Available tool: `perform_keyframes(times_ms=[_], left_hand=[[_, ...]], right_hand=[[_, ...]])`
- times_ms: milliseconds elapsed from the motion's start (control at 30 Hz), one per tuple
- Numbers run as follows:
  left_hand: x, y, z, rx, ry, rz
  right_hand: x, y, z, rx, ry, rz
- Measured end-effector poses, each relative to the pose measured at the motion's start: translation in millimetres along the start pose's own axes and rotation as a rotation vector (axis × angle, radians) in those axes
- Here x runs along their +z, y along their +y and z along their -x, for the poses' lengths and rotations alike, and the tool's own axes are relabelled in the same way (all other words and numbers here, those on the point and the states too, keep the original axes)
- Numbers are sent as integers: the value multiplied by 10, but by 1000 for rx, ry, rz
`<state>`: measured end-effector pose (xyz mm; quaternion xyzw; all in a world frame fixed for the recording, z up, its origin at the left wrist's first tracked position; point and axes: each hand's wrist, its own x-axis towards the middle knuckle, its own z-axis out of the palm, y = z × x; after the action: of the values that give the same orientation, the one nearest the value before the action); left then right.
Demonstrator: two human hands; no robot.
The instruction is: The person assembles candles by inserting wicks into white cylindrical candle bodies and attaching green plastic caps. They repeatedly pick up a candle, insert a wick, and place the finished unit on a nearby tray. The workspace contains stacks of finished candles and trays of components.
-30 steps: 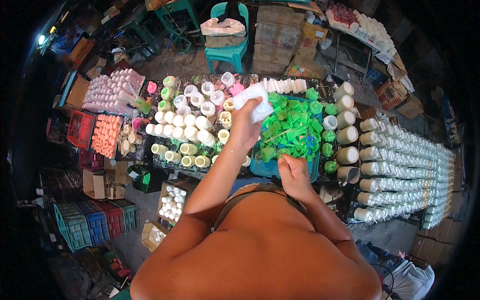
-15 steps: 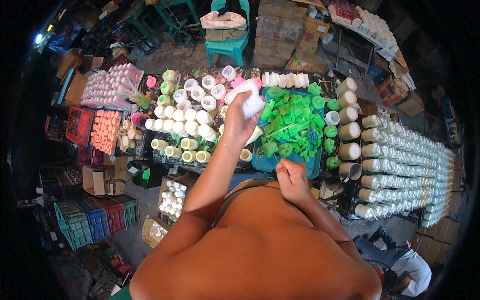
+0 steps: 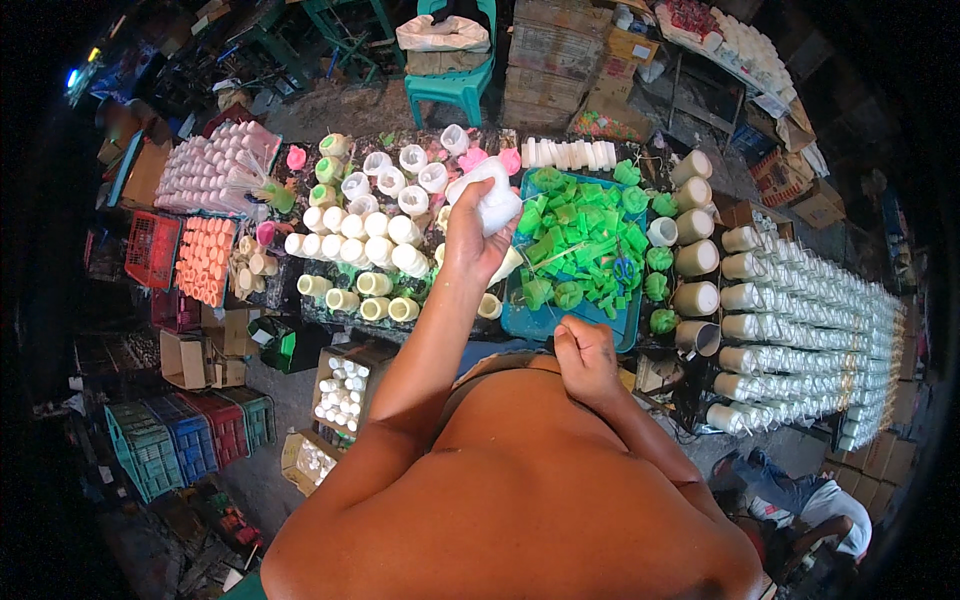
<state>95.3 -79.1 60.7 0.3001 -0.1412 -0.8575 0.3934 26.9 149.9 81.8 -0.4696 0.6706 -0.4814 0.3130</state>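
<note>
Left hand [image 3: 474,243]: curled round a soft-looking white piece [image 3: 497,207], thumb across its top, held up by the left edge of the blue tray [image 3: 522,318]. Judgement: a smooth face could slide if the thumb slackens; the piece would likely tip into the tray or onto the jars.

Right hand [image 3: 588,357]: closed in a fist, thumb on top, just off the tray's near edge. A thin pale line [image 3: 554,317] shows at its far left; cannot tell whether I grip it. A jerk on it, if I do, could pull my aim off.

In the tray: heaped green pieces [image 3: 575,235], blue-handled scissors [image 3: 625,268] lying among them at the right. Reaching in carelessly might mean a nick.

Left, close under my forearm: a cream jar [image 3: 490,306]; farther left, white cups [image 3: 411,201]. A dropped elbow or wrist could knock these over.

Far side: a row of white sticks [image 3: 570,154]. Right: big cream cylinders [image 3: 695,258] and a mug [image 3: 697,340], crowding the table [image 3: 656,343]. A wide right swing would probably catch the mug first.
</note>
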Motion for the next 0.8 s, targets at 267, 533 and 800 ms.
perform_keyframes(times_ms=[267, 533, 800], left_hand=[[-5, -14, -20, -2, 18, 14], [74, -64, 105, 65, -8, -36], [157, -207, 406, 66, -65, -252]], right_hand=[[0, 12, 23, 2, 16, 4], [-60, 117, -73, 132, -112, 10], [48, 18, -787, 118, -79, -260]])
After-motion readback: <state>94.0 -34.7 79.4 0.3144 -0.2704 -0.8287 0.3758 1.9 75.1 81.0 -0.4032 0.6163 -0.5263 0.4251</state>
